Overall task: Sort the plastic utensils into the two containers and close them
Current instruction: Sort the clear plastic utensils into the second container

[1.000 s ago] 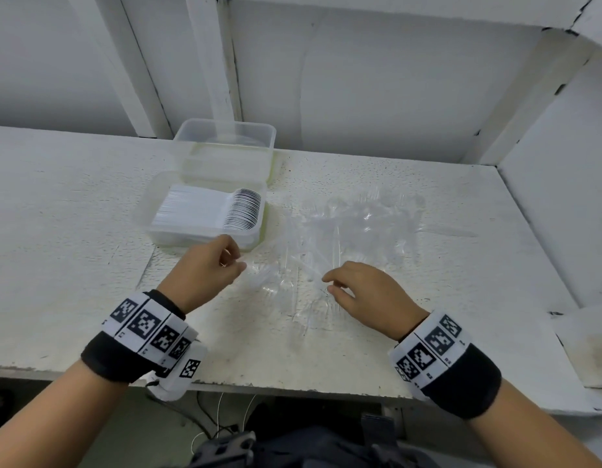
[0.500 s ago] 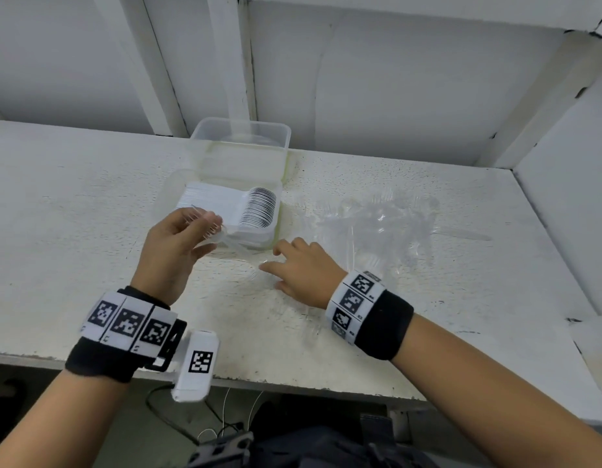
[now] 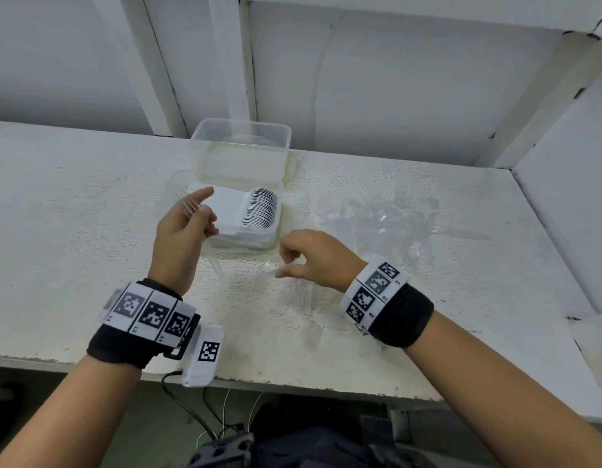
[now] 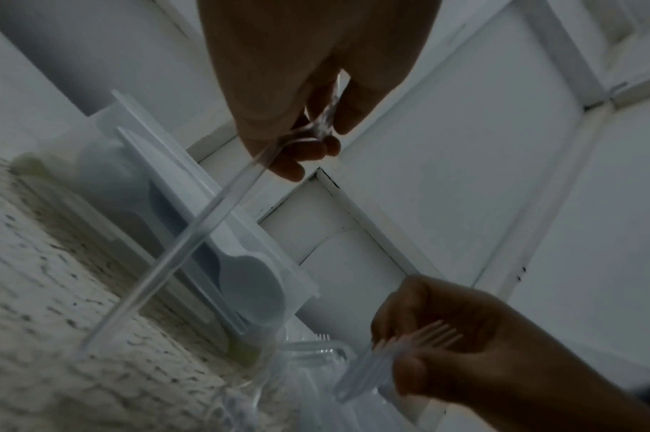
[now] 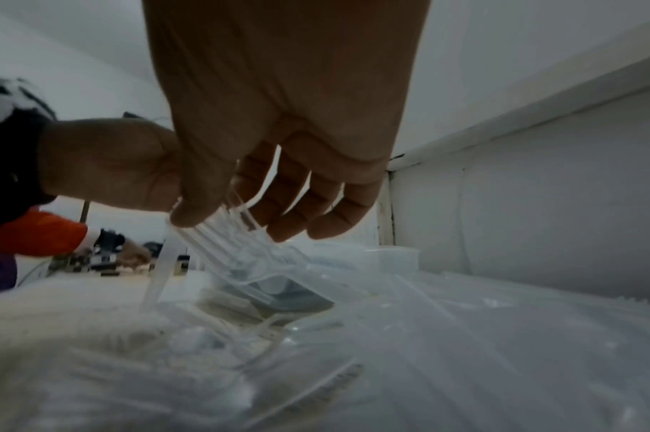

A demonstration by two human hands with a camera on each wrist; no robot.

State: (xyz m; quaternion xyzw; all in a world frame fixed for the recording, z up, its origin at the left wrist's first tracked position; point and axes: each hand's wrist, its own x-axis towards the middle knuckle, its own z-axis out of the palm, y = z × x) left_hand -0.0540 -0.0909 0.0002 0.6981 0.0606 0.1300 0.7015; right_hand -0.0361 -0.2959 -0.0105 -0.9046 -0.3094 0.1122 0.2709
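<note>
Near container [image 3: 245, 228] holds stacked white spoons [image 3: 259, 208], far container [image 3: 240, 146] unfilled; both grips pinch clear forks [image 3: 189, 206].

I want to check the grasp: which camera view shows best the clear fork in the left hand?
Left wrist: the clear fork runs full length from the left hand. Head shows only tines and handle tip. Right wrist hardly shows it.

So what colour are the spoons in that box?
White. The spoons lie stacked in the near container, clearest in the head view.
</note>
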